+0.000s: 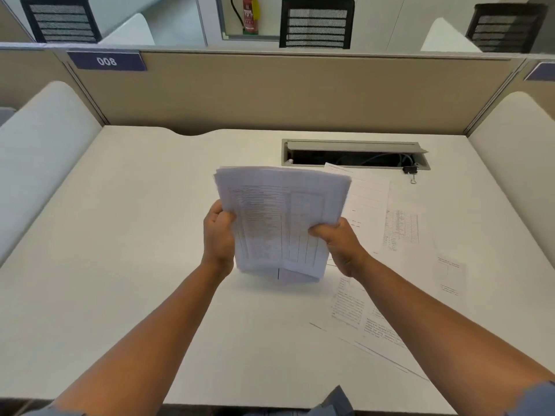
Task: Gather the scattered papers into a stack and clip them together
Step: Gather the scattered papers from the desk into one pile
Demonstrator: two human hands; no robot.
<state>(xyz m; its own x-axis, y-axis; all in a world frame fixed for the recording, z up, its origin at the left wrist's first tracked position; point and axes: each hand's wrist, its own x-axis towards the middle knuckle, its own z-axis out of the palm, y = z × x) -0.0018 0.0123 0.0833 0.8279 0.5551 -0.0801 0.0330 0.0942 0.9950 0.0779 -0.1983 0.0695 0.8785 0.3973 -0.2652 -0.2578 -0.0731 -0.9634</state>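
A stack of printed papers (279, 211) stands nearly upright above the middle of the white desk (120, 235), its lower edge close to the surface. My left hand (217, 238) grips its left edge and my right hand (339, 244) grips its right edge. The sheets are roughly aligned, with the lower corners uneven. Several loose printed sheets (399, 229) lie flat on the desk to the right, partly under my right forearm. A black binder clip (410, 171) rests at the back right, beside the cable slot.
An open cable tray (354, 154) is set into the desk at the back right. Beige partition walls (270, 94) and white side dividers enclose the desk. Black mesh chairs (315, 24) and a red fire extinguisher (250, 15) stand beyond the partition.
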